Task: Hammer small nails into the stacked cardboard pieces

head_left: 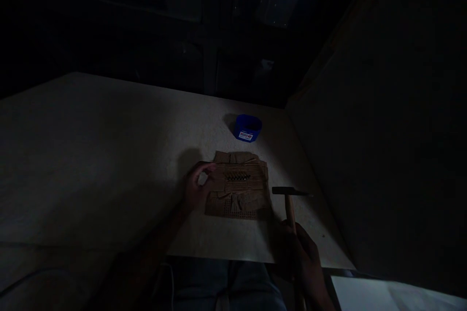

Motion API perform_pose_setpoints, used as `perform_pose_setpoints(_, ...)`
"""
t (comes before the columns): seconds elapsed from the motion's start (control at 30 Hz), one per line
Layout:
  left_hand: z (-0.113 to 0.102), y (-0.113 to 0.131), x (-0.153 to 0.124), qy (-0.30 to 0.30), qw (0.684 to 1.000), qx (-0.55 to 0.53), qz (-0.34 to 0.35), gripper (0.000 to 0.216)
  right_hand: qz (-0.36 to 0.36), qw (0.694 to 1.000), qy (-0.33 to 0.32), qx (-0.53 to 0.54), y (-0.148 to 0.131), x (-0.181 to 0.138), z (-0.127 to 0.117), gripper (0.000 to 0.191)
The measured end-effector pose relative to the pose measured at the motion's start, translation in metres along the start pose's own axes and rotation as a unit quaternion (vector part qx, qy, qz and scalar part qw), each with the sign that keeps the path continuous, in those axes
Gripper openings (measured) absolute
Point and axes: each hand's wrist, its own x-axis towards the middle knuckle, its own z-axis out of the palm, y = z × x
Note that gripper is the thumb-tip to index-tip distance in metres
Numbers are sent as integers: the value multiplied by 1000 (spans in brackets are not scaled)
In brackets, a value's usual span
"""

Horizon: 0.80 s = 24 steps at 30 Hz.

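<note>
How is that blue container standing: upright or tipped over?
Upright: the blue container has its open rim on top and its label on the side; it's too dark inside to tell its contents.

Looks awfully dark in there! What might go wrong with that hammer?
A stray blow from the hammer in the right hand could catch the left hand, whose fingers are at the cardboard's edge, close to the row of small, dark pieces.
The dim light might make aiming harder.
The cardboard looks layered and uneven, so it could shift if struck.
</note>
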Motion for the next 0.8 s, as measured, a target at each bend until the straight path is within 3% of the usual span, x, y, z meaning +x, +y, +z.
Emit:
perform_pose_setpoints(0.13,-15,2,-27,174,981,36,-78,24,4,999,4,36,22,1,-10,57)
perform_pose_setpoints(0.27,-17,2,-73,209,963,92,-144,26,-7,996,-1,93,32,10,-11,55)
perform_pose_setpoints(0.47,-8,9,-124,127,963,197,-131,28,-10,985,-34,167,28,24,-5,51)
perform_pose_setpoints(0.6,-7,19,-127,38,958,266,-100,25,-15,979,-52,195,21,24,-4,49)
perform_pose_setpoints(0.8,-6,25,-122,-12,945,322,-60,27,-31,977,-60,203,15,22,-3,45)
